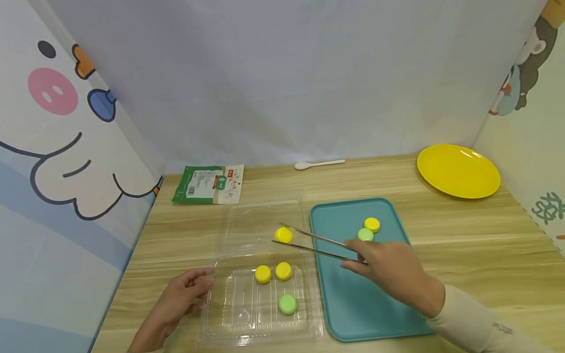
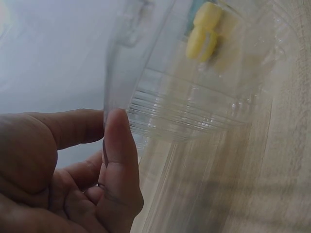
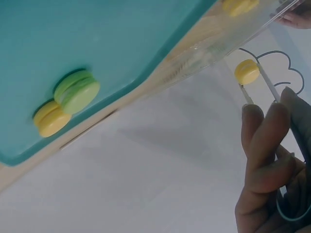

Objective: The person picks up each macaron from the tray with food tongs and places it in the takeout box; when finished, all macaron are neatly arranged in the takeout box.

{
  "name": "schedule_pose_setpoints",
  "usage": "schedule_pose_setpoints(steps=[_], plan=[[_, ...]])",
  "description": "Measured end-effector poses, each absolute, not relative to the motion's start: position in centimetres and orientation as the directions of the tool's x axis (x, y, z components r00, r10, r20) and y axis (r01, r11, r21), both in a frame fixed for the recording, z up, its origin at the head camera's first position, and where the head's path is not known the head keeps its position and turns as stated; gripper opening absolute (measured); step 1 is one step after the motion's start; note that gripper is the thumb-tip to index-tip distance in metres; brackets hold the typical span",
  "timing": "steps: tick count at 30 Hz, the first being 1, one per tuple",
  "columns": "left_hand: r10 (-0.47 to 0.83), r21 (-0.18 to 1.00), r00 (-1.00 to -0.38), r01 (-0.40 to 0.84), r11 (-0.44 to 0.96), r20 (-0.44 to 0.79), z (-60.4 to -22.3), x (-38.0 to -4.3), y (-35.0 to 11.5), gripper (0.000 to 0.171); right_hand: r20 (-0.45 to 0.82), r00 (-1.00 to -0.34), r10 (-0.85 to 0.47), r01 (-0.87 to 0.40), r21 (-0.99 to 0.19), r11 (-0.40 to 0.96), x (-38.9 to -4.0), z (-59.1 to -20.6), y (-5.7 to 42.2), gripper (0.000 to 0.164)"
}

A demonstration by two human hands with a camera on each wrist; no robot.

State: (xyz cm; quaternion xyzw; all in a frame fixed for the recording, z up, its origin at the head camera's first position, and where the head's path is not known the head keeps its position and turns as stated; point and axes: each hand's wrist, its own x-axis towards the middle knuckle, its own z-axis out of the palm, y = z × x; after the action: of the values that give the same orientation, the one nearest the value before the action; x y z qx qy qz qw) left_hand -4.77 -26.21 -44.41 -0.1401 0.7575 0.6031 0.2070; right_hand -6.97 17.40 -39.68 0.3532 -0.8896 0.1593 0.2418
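Observation:
My right hand [image 1: 393,269] holds metal tongs [image 1: 322,239], their tips on either side of a yellow macaron [image 1: 284,235]. That macaron overlaps the lid half [image 1: 247,220] of a clear hinged plastic box in the head view, and is also seen between the tips in the right wrist view. My left hand [image 1: 181,296] pinches the left rim of the box's base [image 1: 260,337], thumb against fingers in the left wrist view. Inside the base lie two yellow macarons [image 1: 263,274] and a green macaron [image 1: 288,304].
Right of the box lies a teal tray [image 1: 366,309] with a green macaron [image 1: 365,235] and a yellow macaron [image 1: 372,225] touching. Behind are a green-and-white packet [image 1: 205,184], a white spoon [image 1: 304,165] and a yellow plate [image 1: 459,171]. Printed cloth walls enclose the table.

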Motion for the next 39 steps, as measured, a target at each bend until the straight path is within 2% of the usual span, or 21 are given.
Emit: schedule_pose_setpoints(steps=[8, 14, 24, 32, 39], plan=[[0.047, 0.857, -0.874, -0.462, 0.23, -0.484, -44.3, -4.7, -26.3, 0.051, 0.528, -0.618, -0.582, -0.735, -0.126, 0.666, -6.4, -39.9, 16.3, 0.057], [0.056, 0.859, -0.876, -0.456, 0.233, -0.48, -44.1, -4.7, -26.2, 0.053, 0.466, -0.611, -0.64, -0.763, -0.131, 0.633, -5.8, -40.2, 16.1, 0.036], [0.034, 0.859, -0.878, -0.459, 0.225, -0.478, -43.9, -4.8, -26.1, 0.05, 0.434, -0.538, -0.722, -0.821, -0.074, 0.567, -5.2, -40.2, 15.8, 0.034], [0.058, 0.863, -0.878, -0.453, 0.223, -0.476, -43.9, -4.8, -26.2, 0.052, 0.333, -0.55, -0.766, -0.828, -0.094, 0.553, -5.0, -39.8, 14.9, 0.03], [0.042, 0.86, -0.877, -0.46, 0.221, -0.479, -44.0, -4.8, -26.2, 0.051, 0.298, -0.514, -0.805, -0.846, -0.017, 0.533, -5.0, -39.8, 13.7, 0.033]])
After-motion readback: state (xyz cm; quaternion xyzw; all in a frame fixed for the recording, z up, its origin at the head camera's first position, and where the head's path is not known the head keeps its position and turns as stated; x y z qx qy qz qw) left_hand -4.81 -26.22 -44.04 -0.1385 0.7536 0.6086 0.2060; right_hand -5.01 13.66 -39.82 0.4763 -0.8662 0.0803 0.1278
